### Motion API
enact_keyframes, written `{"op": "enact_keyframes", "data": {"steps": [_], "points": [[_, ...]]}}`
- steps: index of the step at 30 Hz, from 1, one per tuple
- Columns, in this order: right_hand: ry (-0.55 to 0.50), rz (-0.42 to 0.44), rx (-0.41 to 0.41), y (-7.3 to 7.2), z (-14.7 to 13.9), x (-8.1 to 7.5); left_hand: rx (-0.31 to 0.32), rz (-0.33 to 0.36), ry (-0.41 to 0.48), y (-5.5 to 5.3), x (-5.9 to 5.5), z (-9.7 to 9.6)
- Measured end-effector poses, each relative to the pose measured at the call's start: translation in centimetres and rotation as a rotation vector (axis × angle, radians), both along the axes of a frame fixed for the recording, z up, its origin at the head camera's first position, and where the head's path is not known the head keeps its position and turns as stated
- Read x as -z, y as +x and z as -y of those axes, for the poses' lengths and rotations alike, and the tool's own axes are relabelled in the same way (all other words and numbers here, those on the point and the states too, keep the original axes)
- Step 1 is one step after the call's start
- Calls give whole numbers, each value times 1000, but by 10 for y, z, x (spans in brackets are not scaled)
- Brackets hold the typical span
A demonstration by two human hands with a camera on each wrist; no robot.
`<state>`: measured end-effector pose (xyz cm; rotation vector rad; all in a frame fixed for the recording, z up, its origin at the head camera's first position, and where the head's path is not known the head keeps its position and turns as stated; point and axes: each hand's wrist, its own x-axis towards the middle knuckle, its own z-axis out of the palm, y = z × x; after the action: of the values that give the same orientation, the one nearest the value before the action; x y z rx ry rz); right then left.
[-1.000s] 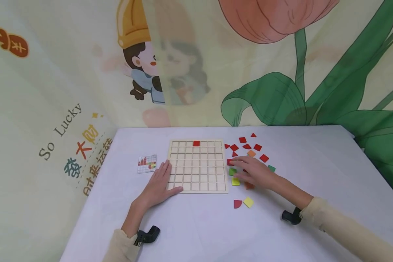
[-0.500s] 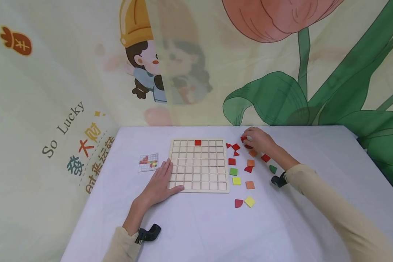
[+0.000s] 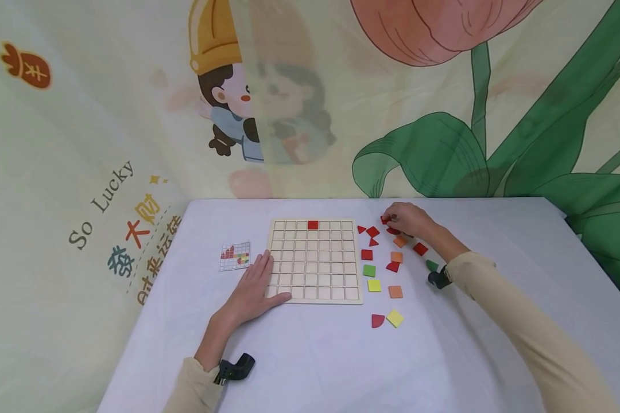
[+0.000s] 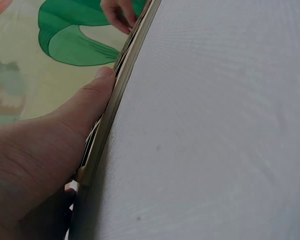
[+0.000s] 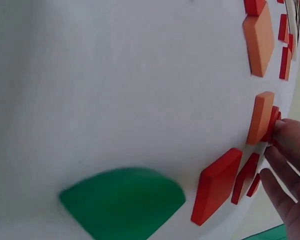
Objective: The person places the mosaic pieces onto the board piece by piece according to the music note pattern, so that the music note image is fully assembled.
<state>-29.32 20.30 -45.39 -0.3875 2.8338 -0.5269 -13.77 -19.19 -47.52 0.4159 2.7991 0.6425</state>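
My left hand (image 3: 250, 289) lies flat along the left edge of the pale wooden grid board (image 3: 313, 262), its thumb over the front-left corner. In the left wrist view the thumb (image 4: 85, 105) rests along the board's edge. One red square tile (image 3: 313, 225) sits in the board's back row. My right hand (image 3: 409, 221) is at the back right of the board, thumb and fingers pinching a red square tile (image 3: 384, 219) whose far side is partly covered. In the right wrist view the fingertips are among red tiles, just past an orange square tile (image 5: 260, 118).
Several loose tiles lie right of the board, among them a green square (image 3: 369, 271), a yellow square (image 3: 374, 285), a red quarter circle (image 3: 378, 320) and a green quarter circle (image 3: 431, 265). A printed pattern card (image 3: 235, 256) lies left of the board.
My right hand has moved back from the tiles beside the board to the red tiles at the back, then stayed nearly still. The left hand has kept its place.
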Motion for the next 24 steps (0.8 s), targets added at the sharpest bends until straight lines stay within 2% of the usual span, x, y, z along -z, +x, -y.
{"op": "enact_keyframes", "data": {"steps": [4,7,11,14,16,24], "points": [[-37,6,-27,-3,-6,2,0,6,9,1,0,0],[-37,-24,-44,-3,-9,2,-1,7,7,1,0,1],[-45,-79,-7,-4,-5,0,-4,-9,2,0,1,1],[-77,-86,28,-5,6,-4,-6,-15,3,0,1,1],[-82,-77,24,-4,17,-7,-8,-8,4,1,1,1],[-79,-114,-86,4,63,-13,-12,-4,6,1,0,1]]}}
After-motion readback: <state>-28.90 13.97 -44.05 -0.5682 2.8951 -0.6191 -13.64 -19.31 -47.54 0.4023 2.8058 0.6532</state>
